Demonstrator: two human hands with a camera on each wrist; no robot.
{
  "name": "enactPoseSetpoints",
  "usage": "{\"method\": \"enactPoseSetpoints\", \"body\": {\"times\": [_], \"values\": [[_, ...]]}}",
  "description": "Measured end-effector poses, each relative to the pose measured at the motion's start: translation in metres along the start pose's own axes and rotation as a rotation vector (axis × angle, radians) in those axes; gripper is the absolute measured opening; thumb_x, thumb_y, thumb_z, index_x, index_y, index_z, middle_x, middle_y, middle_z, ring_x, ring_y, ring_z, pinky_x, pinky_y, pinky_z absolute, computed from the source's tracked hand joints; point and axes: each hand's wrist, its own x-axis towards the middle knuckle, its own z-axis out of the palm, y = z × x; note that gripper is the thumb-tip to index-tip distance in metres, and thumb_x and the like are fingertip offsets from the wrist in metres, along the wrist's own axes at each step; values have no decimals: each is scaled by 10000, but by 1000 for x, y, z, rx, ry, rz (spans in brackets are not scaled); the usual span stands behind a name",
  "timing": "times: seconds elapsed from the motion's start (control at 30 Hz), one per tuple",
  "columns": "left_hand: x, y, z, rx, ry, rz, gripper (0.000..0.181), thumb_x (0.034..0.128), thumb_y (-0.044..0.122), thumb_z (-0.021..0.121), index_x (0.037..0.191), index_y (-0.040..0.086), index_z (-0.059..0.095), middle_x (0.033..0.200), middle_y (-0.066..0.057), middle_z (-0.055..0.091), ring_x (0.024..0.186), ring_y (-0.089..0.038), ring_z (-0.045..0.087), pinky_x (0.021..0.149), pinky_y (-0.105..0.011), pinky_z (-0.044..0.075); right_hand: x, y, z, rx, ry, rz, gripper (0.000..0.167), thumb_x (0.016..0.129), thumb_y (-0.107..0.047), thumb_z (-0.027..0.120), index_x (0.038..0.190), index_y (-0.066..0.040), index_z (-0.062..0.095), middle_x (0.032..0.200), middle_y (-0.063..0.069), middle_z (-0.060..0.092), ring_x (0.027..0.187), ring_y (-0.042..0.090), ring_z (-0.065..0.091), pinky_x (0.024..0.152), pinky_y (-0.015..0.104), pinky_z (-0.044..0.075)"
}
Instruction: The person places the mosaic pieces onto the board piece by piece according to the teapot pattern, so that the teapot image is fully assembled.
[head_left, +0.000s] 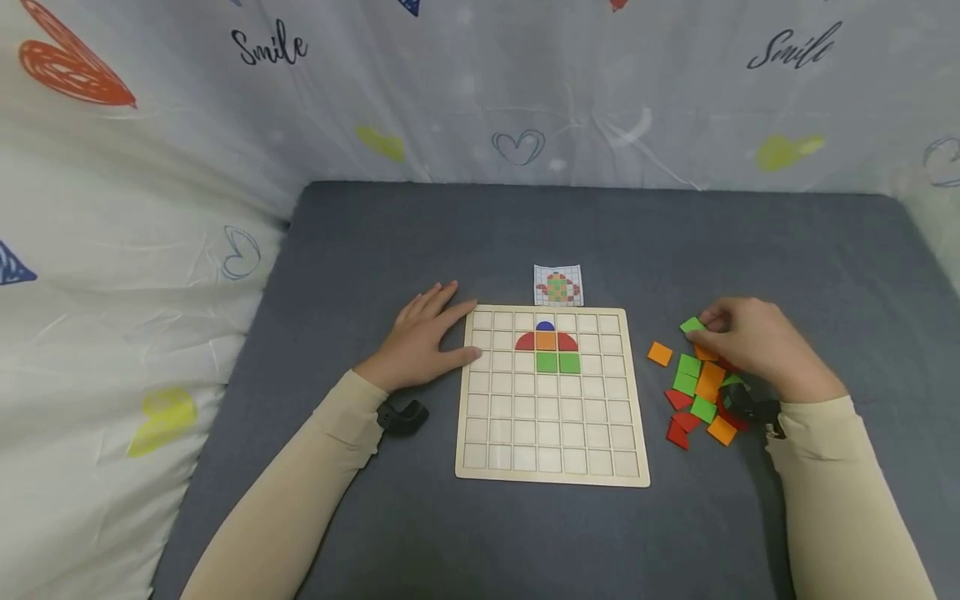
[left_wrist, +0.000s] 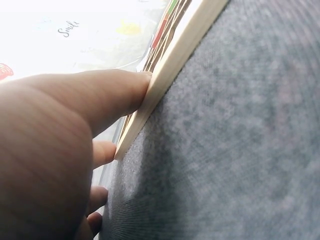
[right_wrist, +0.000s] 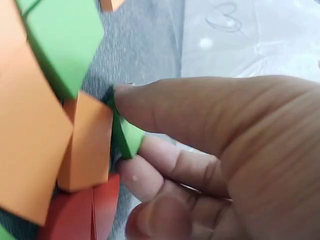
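A wooden grid board (head_left: 517,433) lies on the table, with a blue half-round tile (head_left: 545,326), an orange square tile (head_left: 546,341), two red rounded tiles and two green square tiles (head_left: 569,363) in its upper cells. My left hand (head_left: 420,346) touches the board's left edge with straight thumb and forefinger; the left wrist view shows the thumb (left_wrist: 120,92) against the rim. On the right, my right hand (head_left: 753,346) pinches a green tile (right_wrist: 129,135) between thumb and fingers, at the far end of a loose tile pile (head_left: 707,382).
A small printed pattern card (head_left: 558,286) lies just beyond the board's far edge. One orange square tile (head_left: 660,354) sits apart between board and pile. Behind the grey table (head_left: 420,225) hangs a white printed cloth (head_left: 450,92).
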Motion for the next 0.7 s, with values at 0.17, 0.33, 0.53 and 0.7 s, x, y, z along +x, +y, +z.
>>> {"method": "enactPoseSetpoints", "body": {"times": [0.17, 0.33, 0.53, 0.7], "values": [[0, 0, 1, 1, 4, 1, 799, 1000, 551, 653, 1663, 214, 359, 1767, -111, 113, 1636, -332, 34, 1294, -591, 16, -1, -11, 4, 48, 27, -41, 369, 967, -284, 746, 1143, 32, 675, 1064, 224, 709, 752, 253, 647, 624, 380, 543], [-1, 0, 1, -2, -1, -2, 800, 1002, 556, 650, 1664, 219, 355, 1768, -103, 106, 1637, -325, 31, 1295, -589, 15, -3, -28, 9, 62, 62, -124, 257, 1003, -270, 721, 1114, -40, 687, 1015, 149, 710, 554, 196, 524, 528, 346, 449], [0, 1, 0, -13, -10, 5, 801, 1005, 549, 651, 1667, 217, 346, 1771, -101, 93, 1638, -324, 17, 1293, -595, 6, -6, -53, 11, 74, 98, -184, 246, 1017, -283, 714, 1128, -63, 709, 991, 114, 718, 508, 189, 476, 489, 338, 419], [0, 1, 0, -11, -11, 3, 798, 1007, 548, 650, 1667, 219, 345, 1770, -101, 94, 1638, -321, 19, 1294, -590, 7, -3, -78, 17, 89, 76, -286, 174, 1003, -215, 730, 1084, -62, 745, 962, 91, 731, 490, 176, 485, 485, 326, 433]]}}
